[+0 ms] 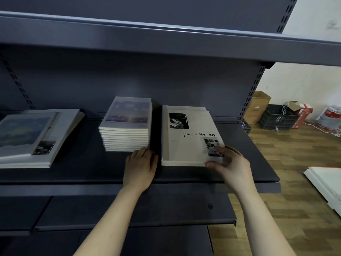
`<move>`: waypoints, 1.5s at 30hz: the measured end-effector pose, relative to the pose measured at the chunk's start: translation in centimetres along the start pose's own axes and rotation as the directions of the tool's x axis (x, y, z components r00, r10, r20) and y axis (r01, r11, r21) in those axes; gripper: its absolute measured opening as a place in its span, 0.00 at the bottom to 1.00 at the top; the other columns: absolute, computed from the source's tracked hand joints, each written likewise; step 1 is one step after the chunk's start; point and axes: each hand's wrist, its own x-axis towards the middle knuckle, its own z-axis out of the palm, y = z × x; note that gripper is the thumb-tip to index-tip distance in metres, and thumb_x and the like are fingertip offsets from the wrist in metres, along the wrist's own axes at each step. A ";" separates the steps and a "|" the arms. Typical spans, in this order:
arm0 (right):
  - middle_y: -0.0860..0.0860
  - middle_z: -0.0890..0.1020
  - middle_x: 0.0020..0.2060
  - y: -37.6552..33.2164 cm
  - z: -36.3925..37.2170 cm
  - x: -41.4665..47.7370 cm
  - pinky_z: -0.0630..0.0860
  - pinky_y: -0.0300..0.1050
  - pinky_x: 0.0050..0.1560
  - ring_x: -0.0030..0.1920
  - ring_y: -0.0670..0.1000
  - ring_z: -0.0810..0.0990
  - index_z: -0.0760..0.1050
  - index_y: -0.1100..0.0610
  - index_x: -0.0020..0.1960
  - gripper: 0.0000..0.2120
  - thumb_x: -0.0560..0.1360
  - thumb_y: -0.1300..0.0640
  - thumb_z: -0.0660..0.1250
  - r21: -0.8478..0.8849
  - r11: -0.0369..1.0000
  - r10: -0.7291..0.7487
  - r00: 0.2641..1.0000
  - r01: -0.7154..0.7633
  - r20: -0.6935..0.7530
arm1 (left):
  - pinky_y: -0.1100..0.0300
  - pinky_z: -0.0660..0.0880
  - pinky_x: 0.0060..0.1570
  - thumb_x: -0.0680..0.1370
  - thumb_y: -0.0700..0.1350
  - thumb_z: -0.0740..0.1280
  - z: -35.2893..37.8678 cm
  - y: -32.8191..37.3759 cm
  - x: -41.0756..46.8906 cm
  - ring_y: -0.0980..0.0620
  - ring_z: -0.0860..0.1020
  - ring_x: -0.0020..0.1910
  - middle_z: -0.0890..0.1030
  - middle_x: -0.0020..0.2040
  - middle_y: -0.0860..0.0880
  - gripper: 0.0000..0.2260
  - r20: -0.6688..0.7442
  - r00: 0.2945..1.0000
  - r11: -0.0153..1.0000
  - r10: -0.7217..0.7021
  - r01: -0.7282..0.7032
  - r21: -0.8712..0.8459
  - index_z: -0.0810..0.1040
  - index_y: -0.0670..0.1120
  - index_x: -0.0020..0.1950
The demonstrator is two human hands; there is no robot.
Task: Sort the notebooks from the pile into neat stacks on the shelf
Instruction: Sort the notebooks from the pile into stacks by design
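- The fingers (pixel 220 149) of the right hand (pixel 231 164) are spread apart and laid on the near right corner of the top notebook (pixel 191 145). The thumb (pixel 212 164) is set against its front edge. No closed grip can be made out through the blur.
- The left hand (pixel 141 168) is rested on the shelf (pixel 92 169), just beside the left edge of the white stack (pixel 181 163). Its fingertips are hidden past the knuckles, so whether they are bent or straight cannot be told.
- The step in hand is judged to be squaring the top notebook onto the white stack.
- The cover is turned slightly against the books beneath, so it would best be nudged from the corner while the stack's left edge is braced. Light, flat pressure is advised, since the covers look smooth and likely to slide.
- The white stack is made of thin softcover books. They have pale matt covers with black lettering and small dark photographs, and cream page edges.
- Just left of the white stack, past a narrow gap, stands a tall stack (pixel 126 124) with a bluish cover. Its edges are well aligned.
- Well apart to the left of the white stack lies a loose pile (pixel 35 137), skewed and not yet sorted.
- The shelf is dark, matt metal with a flat deck.
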 end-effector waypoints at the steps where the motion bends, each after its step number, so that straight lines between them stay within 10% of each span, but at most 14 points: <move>1: 0.48 0.75 0.64 -0.1 0.0 0.2 0.74 0.45 0.59 0.59 0.51 0.77 0.78 0.51 0.62 0.29 0.63 0.51 0.79 -0.001 1.000 -0.003 1.000 0.003 -0.001 | 0.56 0.65 0.53 0.81 0.52 0.55 0.0 0.0 0.0 0.50 0.72 0.56 0.75 0.57 0.51 0.15 0.002 1.000 1.000 0.001 -0.001 0.009 0.76 0.48 0.58; 26: 0.42 0.73 0.49 -0.5 1.1 3.5 0.62 0.20 0.45 0.51 0.40 0.71 0.80 0.55 0.59 0.24 0.64 0.56 0.79 -0.033 0.994 -0.106 0.993 0.105 -0.045 | 0.56 0.66 0.54 0.80 0.53 0.56 0.4 0.2 0.3 0.51 0.71 0.56 0.74 0.57 0.52 0.14 -0.024 1.000 0.998 0.003 -0.002 0.063 0.75 0.50 0.59; 34: 0.49 0.77 0.60 0.7 2.0 3.1 0.68 0.37 0.53 0.58 0.50 0.77 0.77 0.50 0.63 0.26 0.66 0.50 0.77 -0.006 0.998 -0.067 0.996 0.067 -0.056 | 0.55 0.66 0.53 0.80 0.52 0.56 0.4 0.2 0.3 0.50 0.71 0.57 0.74 0.58 0.52 0.14 -0.021 1.000 0.998 0.007 -0.005 0.062 0.76 0.50 0.59; 45: 0.51 0.84 0.41 0.8 2.3 -2.3 0.76 0.46 0.46 0.43 0.51 0.81 0.73 0.43 0.66 0.21 0.76 0.59 0.65 -0.014 1.000 0.012 0.991 -0.014 -0.131 | 0.58 0.66 0.54 0.80 0.46 0.58 -0.7 -0.7 -0.7 0.51 0.72 0.57 0.76 0.57 0.52 0.10 -0.002 0.998 0.990 0.056 -0.055 -0.131 0.76 0.49 0.58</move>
